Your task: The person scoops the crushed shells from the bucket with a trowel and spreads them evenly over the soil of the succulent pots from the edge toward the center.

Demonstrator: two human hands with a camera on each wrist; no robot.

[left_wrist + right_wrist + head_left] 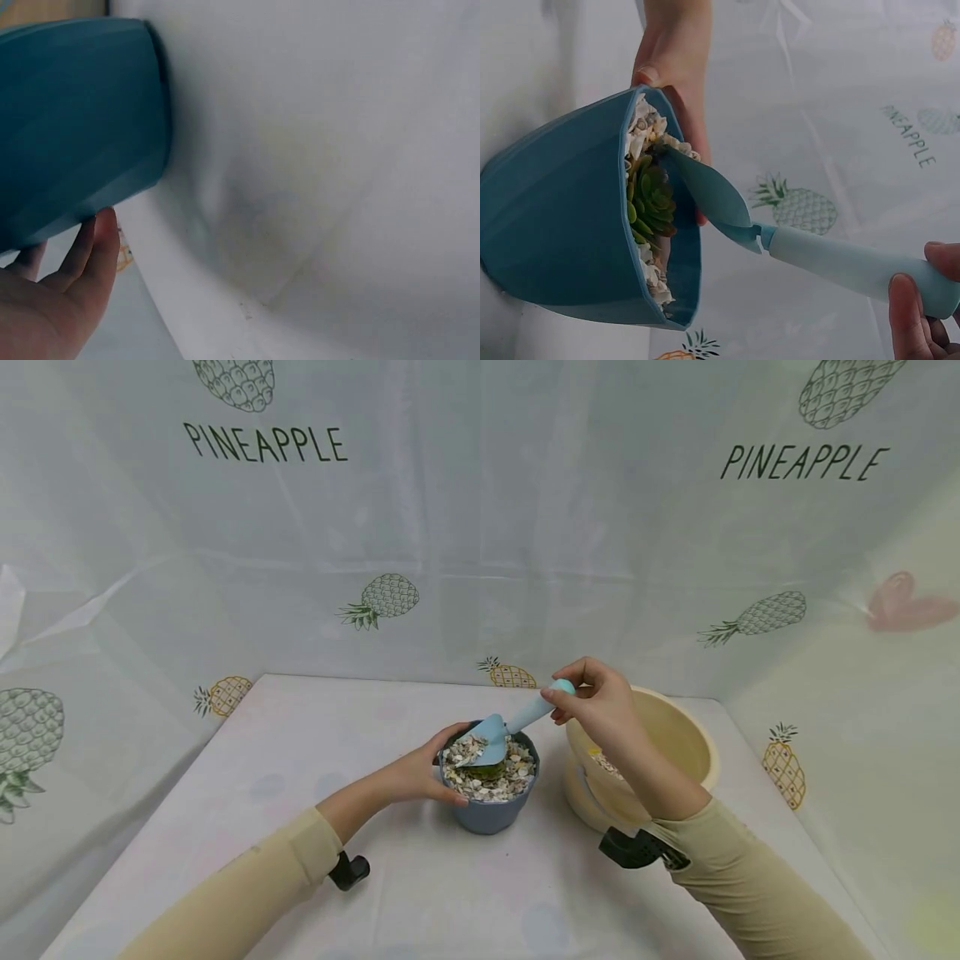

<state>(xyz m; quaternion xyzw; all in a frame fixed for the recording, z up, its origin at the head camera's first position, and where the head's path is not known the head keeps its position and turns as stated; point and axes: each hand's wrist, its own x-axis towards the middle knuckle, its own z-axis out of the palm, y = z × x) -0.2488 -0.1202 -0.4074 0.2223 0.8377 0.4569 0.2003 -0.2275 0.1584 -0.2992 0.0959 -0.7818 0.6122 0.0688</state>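
Observation:
A blue-grey flower pot stands on the table, filled with pale stone chips. In the right wrist view a green succulent grows among the chips. My left hand holds the pot from its left side, thumb and fingers spread around the rim. My right hand pinches the end of a light blue trowel by its handle. The trowel's blade tilts down into the pot above the succulent, with chips on it in the head view. Only the pot's outer wall shows in the left wrist view.
Close to the right of the pot is a cream bucket with some chips inside, partly behind my right forearm. A pineapple-print sheet hangs behind the white-covered table.

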